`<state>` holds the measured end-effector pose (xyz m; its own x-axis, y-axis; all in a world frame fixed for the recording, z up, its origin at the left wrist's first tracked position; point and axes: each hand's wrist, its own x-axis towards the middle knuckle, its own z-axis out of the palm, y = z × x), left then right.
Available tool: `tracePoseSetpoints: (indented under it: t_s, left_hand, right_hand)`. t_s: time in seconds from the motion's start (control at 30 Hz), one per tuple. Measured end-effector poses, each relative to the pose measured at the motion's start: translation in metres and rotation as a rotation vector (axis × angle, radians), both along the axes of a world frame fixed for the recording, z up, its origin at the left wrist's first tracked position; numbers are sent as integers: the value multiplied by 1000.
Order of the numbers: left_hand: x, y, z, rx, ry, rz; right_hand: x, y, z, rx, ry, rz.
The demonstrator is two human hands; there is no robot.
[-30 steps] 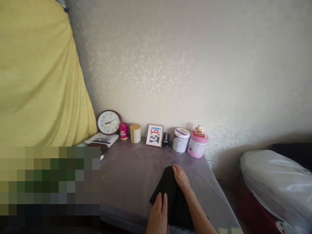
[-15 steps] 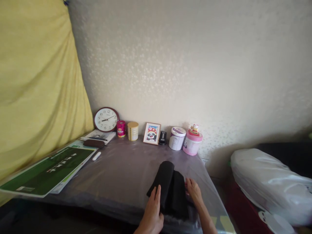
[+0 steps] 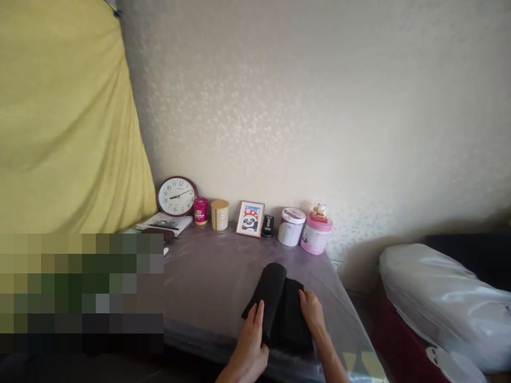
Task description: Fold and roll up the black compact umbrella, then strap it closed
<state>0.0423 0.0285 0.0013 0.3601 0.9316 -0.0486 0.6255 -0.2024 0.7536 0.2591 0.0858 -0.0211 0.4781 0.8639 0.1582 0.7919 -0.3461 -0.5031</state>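
Observation:
A piece of black cloth lies near the table's front right, its left part folded over into a thick roll and its right part flatter. My left hand presses along the roll's lower left side, with fingers stretched up the cloth and the thumb near its lower end. My right hand has its fingers closed on the upper right edge of the same cloth. The cloth's underside is hidden.
A clear sheet covers the table. Along the wall stand a clock, a pink tin, a yellow-lidded can, a panda picture frame, a purple-lidded tub and a pink tub. A white plastic bag sits right.
My right hand has shifted slightly left and up, from beside the cloth onto its right edge. My left hand stays on the roll. The view has shifted a little.

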Motion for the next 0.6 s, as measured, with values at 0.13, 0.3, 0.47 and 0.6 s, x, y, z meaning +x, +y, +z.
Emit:
tracePoseSetpoints:
  t_s: [0.13, 0.3, 0.47, 0.6]
  left_hand:
    - [1, -2, 0, 0, 40, 2]
    - [5, -3, -6, 47, 81, 9]
    - [5, -7, -6, 95, 120, -8]
    - [6, -8, -8, 117, 135, -11]
  right_hand:
    - [11, -10, -3, -44, -104, -20]
    - [16, -9, -2, 7, -23, 24]
    - [12, -1, 5, 105, 151, 46]
    - [3, 6, 17, 205, 223, 58]
